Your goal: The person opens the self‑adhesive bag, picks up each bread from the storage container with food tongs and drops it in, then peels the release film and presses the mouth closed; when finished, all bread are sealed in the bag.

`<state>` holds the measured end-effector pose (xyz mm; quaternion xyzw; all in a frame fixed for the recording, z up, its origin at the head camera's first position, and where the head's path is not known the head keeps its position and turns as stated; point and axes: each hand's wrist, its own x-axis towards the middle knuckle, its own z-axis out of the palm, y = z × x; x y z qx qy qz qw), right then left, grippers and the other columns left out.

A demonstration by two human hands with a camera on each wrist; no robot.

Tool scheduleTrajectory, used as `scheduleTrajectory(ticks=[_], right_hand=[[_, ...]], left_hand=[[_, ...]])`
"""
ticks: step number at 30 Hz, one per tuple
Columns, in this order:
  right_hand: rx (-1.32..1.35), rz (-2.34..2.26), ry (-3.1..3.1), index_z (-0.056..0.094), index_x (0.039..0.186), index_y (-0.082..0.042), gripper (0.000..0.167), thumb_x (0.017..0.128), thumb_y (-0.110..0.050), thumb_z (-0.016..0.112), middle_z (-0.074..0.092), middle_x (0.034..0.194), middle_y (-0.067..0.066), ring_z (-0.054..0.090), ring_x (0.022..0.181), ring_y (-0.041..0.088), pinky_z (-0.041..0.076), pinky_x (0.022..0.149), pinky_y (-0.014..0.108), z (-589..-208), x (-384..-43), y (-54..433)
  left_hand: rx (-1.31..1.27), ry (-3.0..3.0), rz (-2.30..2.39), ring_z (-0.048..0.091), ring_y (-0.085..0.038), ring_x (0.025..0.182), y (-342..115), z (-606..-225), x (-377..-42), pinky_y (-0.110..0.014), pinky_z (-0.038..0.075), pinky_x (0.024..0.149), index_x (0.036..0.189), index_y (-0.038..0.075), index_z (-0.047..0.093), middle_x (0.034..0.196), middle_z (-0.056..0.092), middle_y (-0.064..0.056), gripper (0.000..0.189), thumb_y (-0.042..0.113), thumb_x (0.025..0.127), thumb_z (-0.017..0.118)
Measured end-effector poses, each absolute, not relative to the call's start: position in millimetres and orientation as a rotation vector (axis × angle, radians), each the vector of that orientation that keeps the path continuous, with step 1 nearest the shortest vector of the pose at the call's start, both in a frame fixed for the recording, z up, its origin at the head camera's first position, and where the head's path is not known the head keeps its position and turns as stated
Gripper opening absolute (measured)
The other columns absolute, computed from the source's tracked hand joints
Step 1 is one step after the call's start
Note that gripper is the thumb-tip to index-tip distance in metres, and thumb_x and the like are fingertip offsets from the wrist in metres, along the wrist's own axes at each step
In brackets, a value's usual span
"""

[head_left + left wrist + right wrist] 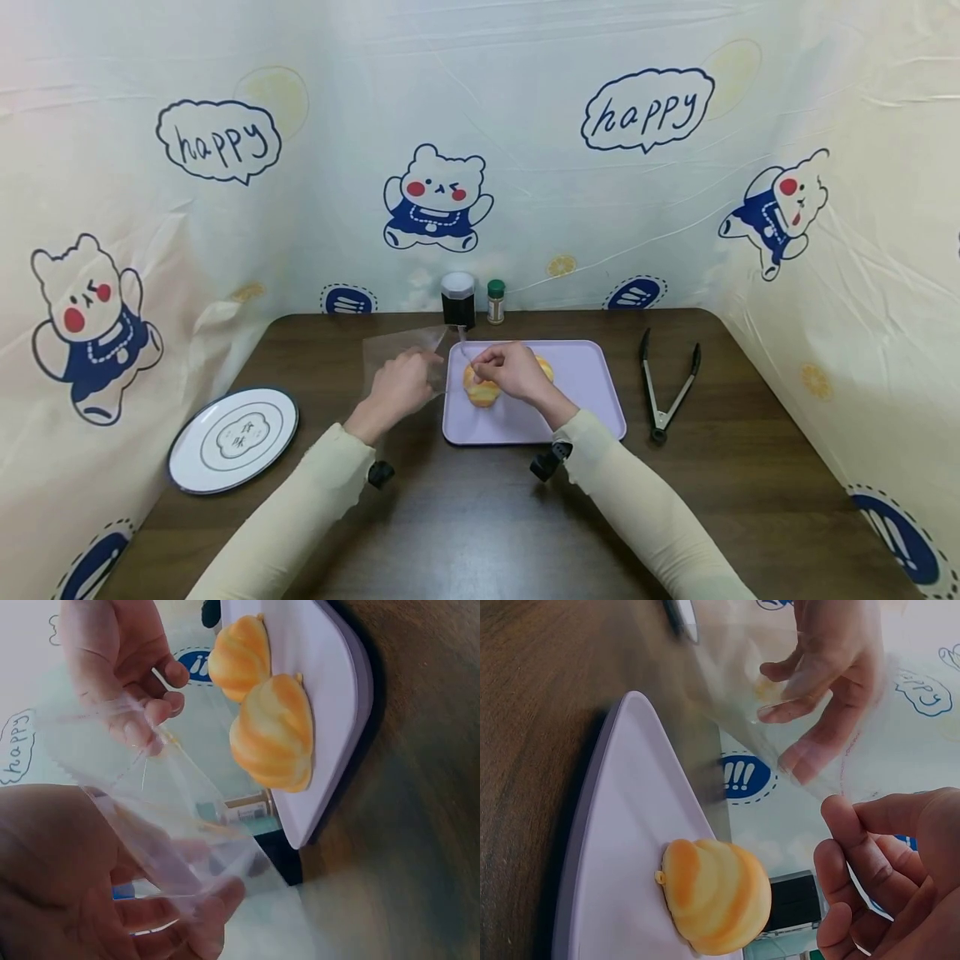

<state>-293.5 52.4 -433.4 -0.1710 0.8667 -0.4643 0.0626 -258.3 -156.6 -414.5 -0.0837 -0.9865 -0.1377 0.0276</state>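
Note:
My right hand [512,369] pinches the edge of a clear plastic bag [397,346] between thumb and index finger; its other fingers are loosely bent. My left hand [402,385] has its bent fingers spread apart, with the bag's thin film over them in the right wrist view. The bag is stretched between the hands, with a thin reddish line near its edge. Below the right hand, two swirled yellow-orange buns lie on a lilac tray [585,400]: a near bun [271,733] and a far bun [240,658]. In the head view the right hand partly hides them.
A white plate [232,442] with a dark rim lies at the left. Black-tipped tongs [660,400] lie spread right of the tray. Behind it stand a dark jar [458,302] with a pale lid and a small green-capped bottle [496,302]. A printed curtain [525,208] surrounds the table.

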Motion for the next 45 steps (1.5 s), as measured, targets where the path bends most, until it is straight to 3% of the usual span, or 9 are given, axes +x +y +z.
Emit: scheduleTrajectory(ticks=[5,10,16,19,22,27,35,40,45], right_hand=[[-0.534,-1.397,2.607,0.077,0.100,-0.008,0.016,0.095,-0.020,0.068,0.077,0.078,0.001,0.071,0.080,0.019,0.049,0.063,0.022,-433.4,-292.9,51.9],[-0.524,-1.380,2.619,0.077,0.099,-0.009,0.016,0.095,-0.021,0.068,0.076,0.078,-0.001,0.070,0.079,0.016,0.049,0.064,0.022,-433.5,-293.0,51.9],[-0.520,-1.384,2.635,0.078,0.093,-0.016,0.011,0.094,-0.021,0.069,0.076,0.076,-0.002,0.069,0.076,0.012,0.049,0.065,0.023,-432.8,-293.4,52.4],[-0.519,-1.384,2.639,0.078,0.094,-0.016,0.011,0.094,-0.021,0.069,0.076,0.077,-0.002,0.068,0.075,0.008,0.050,0.066,0.023,-432.9,-293.6,52.8],[-0.523,-1.381,2.646,0.078,0.095,-0.016,0.012,0.094,-0.022,0.068,0.076,0.077,-0.003,0.067,0.075,0.007,0.050,0.066,0.024,-433.8,-294.2,53.1],[-0.533,-1.390,2.645,0.078,0.094,-0.015,0.012,0.094,-0.021,0.068,0.076,0.077,-0.002,0.068,0.075,0.008,0.049,0.065,0.023,-434.3,-295.0,53.3],[-0.552,-1.386,2.648,0.078,0.094,-0.016,0.011,0.094,-0.022,0.068,0.076,0.076,-0.003,0.068,0.076,0.009,0.049,0.066,0.024,-434.5,-295.7,54.8],[-0.550,-1.379,2.639,0.078,0.097,-0.012,0.015,0.094,-0.022,0.068,0.075,0.076,-0.003,0.067,0.076,0.008,0.049,0.067,0.024,-435.6,-297.0,56.1],[-0.549,-1.384,2.618,0.078,0.099,-0.009,0.016,0.095,-0.021,0.067,0.075,0.076,-0.002,0.068,0.077,0.009,0.049,0.067,0.025,-435.3,-296.4,56.3]], left_hand=[[-0.198,-3.069,-0.474,0.068,-0.034,0.096,-157.0,-414.8,-259.6,-0.049,0.059,0.074,0.125,0.004,0.067,0.126,0.067,-0.017,0.041,0.025,0.090,0.071],[-0.244,-3.062,-0.449,0.064,-0.037,0.108,-157.9,-416.5,-260.3,-0.055,0.055,0.091,0.126,-0.001,0.063,0.128,0.062,-0.023,0.061,0.022,0.075,0.087],[-0.312,-3.087,-0.561,0.062,-0.025,0.080,-159.6,-418.1,-260.6,-0.039,0.058,0.069,0.138,0.008,0.055,0.127,0.054,-0.021,0.063,0.000,0.079,0.077],[-0.336,-3.121,-0.536,0.062,-0.024,0.079,-162.0,-417.1,-260.1,-0.036,0.056,0.064,0.145,0.012,0.050,0.133,0.052,-0.021,0.067,-0.002,0.082,0.071],[-0.361,-3.128,-0.457,0.065,-0.034,0.104,-164.5,-416.5,-260.0,-0.048,0.058,0.079,0.149,0.008,0.045,0.145,0.050,-0.022,0.072,-0.002,0.081,0.068],[-0.384,-3.112,-0.399,0.048,-0.040,0.136,-165.5,-416.8,-262.5,-0.061,0.048,0.101,0.148,-0.002,0.043,0.153,0.044,-0.021,0.074,-0.003,0.078,0.067],[-0.373,-3.107,-0.528,0.062,-0.031,0.100,-164.1,-416.8,-262.9,-0.040,0.059,0.074,0.140,0.007,0.055,0.140,0.052,-0.022,0.065,-0.002,0.078,0.073],[-0.417,-3.101,-0.477,0.063,-0.032,0.105,-166.2,-417.1,-261.7,-0.044,0.058,0.080,0.135,0.004,0.060,0.131,0.058,-0.022,0.062,0.004,0.076,0.078],[-0.354,-3.119,-0.510,0.063,-0.033,0.108,-166.2,-419.7,-262.2,-0.050,0.055,0.093,0.135,0.001,0.059,0.132,0.058,-0.021,0.071,0.026,0.075,0.088]])
